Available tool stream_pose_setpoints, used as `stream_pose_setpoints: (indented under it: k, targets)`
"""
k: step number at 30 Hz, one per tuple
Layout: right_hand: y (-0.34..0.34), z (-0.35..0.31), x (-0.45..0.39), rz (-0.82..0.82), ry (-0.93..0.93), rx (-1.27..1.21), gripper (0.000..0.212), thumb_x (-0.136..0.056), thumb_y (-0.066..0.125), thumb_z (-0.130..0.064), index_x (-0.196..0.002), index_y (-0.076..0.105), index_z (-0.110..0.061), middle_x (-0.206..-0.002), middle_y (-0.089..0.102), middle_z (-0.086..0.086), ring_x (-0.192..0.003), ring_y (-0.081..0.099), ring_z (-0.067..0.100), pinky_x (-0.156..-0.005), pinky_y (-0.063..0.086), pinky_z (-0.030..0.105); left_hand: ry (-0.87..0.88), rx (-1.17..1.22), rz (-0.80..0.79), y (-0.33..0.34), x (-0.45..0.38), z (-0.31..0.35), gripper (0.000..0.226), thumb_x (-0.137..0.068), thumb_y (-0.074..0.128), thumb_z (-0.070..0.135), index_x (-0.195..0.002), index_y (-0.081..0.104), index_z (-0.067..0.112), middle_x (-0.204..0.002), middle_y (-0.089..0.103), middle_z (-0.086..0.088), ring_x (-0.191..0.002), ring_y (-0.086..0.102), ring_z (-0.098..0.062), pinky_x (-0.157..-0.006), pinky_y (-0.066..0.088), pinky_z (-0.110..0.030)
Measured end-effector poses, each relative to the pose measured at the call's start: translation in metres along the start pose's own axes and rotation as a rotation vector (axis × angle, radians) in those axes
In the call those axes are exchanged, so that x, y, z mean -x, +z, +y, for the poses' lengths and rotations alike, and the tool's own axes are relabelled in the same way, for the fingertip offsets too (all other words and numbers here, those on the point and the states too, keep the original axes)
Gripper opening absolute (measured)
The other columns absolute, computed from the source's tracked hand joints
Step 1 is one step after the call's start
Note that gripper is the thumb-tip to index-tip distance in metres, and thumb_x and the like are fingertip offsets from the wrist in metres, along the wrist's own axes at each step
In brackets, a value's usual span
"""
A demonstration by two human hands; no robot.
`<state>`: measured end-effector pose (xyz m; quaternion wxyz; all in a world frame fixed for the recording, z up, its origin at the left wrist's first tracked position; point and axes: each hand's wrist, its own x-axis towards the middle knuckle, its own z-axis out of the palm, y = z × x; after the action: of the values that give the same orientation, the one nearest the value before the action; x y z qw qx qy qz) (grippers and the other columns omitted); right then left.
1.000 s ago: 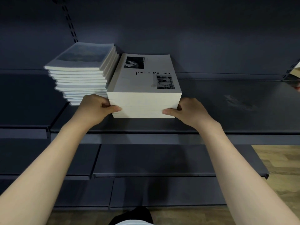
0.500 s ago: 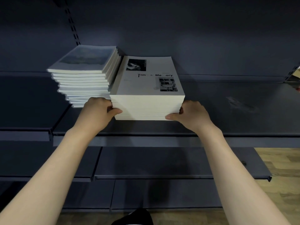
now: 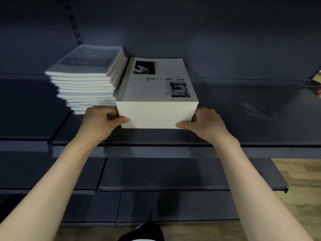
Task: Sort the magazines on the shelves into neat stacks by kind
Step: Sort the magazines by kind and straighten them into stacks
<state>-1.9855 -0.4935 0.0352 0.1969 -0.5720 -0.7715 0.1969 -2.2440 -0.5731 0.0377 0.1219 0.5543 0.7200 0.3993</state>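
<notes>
Both hands are on the white stack of magazines now, which sits flat on the dark shelf, set back a little from its front edge. The left hand grips the stack's near left corner, thumb pressed across the page edges, fingers curled round the side. The right hand mirrors it at the near right corner, thumb along the lower front, fingers wrapped round the right side. The stack's long axis runs front to back, away from the person, with the cover title reading upright from where they stand. Just to its left, touching or nearly so, stands the taller blue-covered stack, its layers stepped and uneven, angled slightly leftward. Below, a lower shelf juts out above the wooden floor.
</notes>
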Motion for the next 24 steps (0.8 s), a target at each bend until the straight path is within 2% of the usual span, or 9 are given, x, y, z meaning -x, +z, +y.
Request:
stream_pose_setpoints:
  k: [2,4,8,12,15,20,22,24]
  targets:
    - [-0.001,-0.002,-0.002,0.015,0.009,-0.004,0.046,-0.070,0.073,-0.051,-0.102,0.064,-0.018,-0.084,0.065,-0.004,-0.081,0.061,0.017,-0.075,0.054,0.036,-0.008,-0.025,-0.021,-0.002,-0.002,0.001,0.016,-0.073,0.078,0.023,-0.083,0.074,0.011,-0.080,0.068,0.009,-0.078,0.062,-0.004,-0.071,0.042,-0.011]
    - [-0.002,-0.004,-0.003,0.030,0.016,-0.002,0.046,-0.069,0.075,-0.050,-0.099,0.065,-0.016,-0.081,0.065,-0.004,-0.078,0.062,0.018,-0.073,0.054,0.035,-0.011,-0.066,-0.015,-0.001,-0.004,0.004,0.021,-0.074,0.077,0.023,-0.085,0.074,0.005,-0.085,0.070,-0.002,-0.082,0.063,-0.016,-0.073,0.047,-0.021]
    - [0.000,-0.004,-0.002,0.045,0.001,-0.033,0.045,-0.071,0.076,-0.045,-0.106,0.064,-0.018,-0.090,0.065,-0.007,-0.086,0.061,0.016,-0.076,0.051,0.032,0.000,-0.108,0.014,0.002,-0.003,0.006,0.023,-0.075,0.076,0.022,-0.083,0.072,0.001,-0.084,0.069,-0.008,-0.076,0.060,-0.017,-0.068,0.044,-0.023]
    - [0.001,-0.004,-0.001,0.066,-0.009,-0.024,0.049,-0.073,0.075,-0.046,-0.110,0.062,-0.017,-0.094,0.066,-0.005,-0.088,0.059,0.016,-0.074,0.048,0.029,0.011,-0.146,0.033,0.004,-0.001,0.008,0.028,-0.076,0.076,0.024,-0.084,0.071,-0.002,-0.086,0.071,-0.013,-0.085,0.064,-0.026,-0.083,0.051,-0.038]
    - [0.004,-0.003,0.001,0.086,-0.011,-0.002,0.048,-0.075,0.073,-0.048,-0.109,0.062,-0.016,-0.090,0.065,-0.004,-0.084,0.058,0.017,-0.071,0.046,0.028,0.018,-0.144,0.037,0.004,-0.001,0.008,0.028,-0.075,0.076,0.024,-0.086,0.072,-0.002,-0.087,0.071,-0.012,-0.086,0.064,-0.025,-0.084,0.051,-0.038]
    - [0.005,-0.001,0.002,0.089,-0.022,-0.075,0.043,-0.077,0.072,-0.044,-0.111,0.064,-0.020,-0.098,0.068,-0.005,-0.085,0.059,0.014,-0.073,0.047,0.028,0.005,-0.096,0.037,0.003,-0.002,0.004,0.027,-0.072,0.078,0.024,-0.084,0.072,0.000,-0.087,0.072,-0.011,-0.086,0.065,-0.023,-0.084,0.051,-0.034]
    - [0.008,0.000,0.004,0.079,-0.022,-0.100,0.042,-0.078,0.071,-0.043,-0.113,0.063,-0.022,-0.099,0.067,-0.006,-0.087,0.060,0.014,-0.075,0.048,0.029,-0.013,-0.091,0.027,0.002,-0.002,0.002,0.028,-0.072,0.078,0.027,-0.088,0.073,0.005,-0.091,0.072,-0.007,-0.089,0.065,-0.020,-0.085,0.050,-0.031]
    - [0.015,0.003,0.006,0.050,0.000,-0.082,0.042,-0.077,0.070,-0.046,-0.111,0.063,-0.023,-0.098,0.067,-0.007,-0.087,0.061,0.014,-0.074,0.049,0.030,-0.046,-0.105,-0.048,0.003,-0.002,0.000,0.033,-0.072,0.077,0.034,-0.097,0.073,0.012,-0.097,0.071,0.000,-0.093,0.063,-0.015,-0.085,0.049,-0.028]
